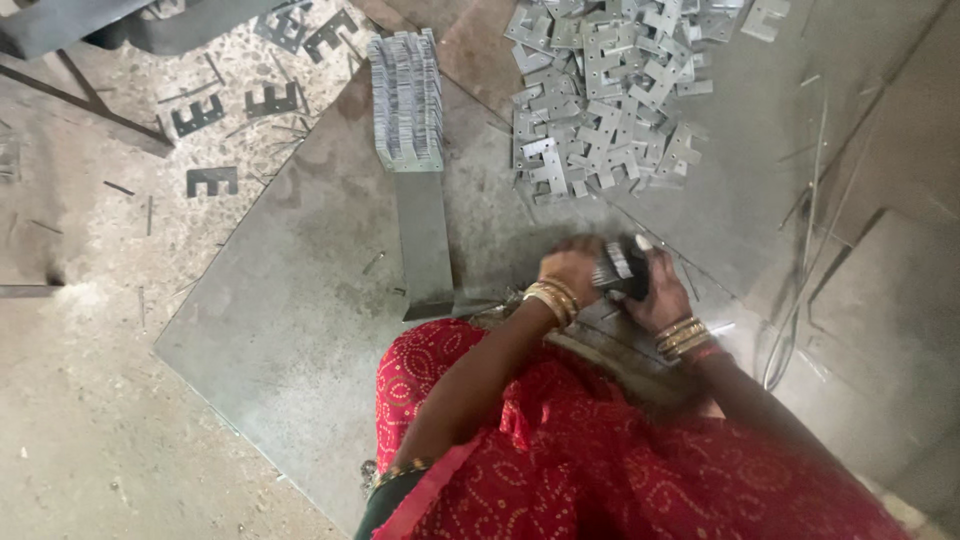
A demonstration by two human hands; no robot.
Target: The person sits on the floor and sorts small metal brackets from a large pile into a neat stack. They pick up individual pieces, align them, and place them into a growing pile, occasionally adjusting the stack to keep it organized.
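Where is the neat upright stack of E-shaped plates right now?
In the head view, the upright stack of E-shaped plates stands at upper centre-left on the metal sheet, left of the loose pile of plates and beyond the left hand.

Dim flat light, hands motion-blurred

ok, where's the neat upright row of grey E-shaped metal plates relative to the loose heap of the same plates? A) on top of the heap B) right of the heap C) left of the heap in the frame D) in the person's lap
C: the upright row of grey E-shaped metal plates stands on a long metal strip, left of the loose heap of plates in the frame, with bare grey sheet metal between them.
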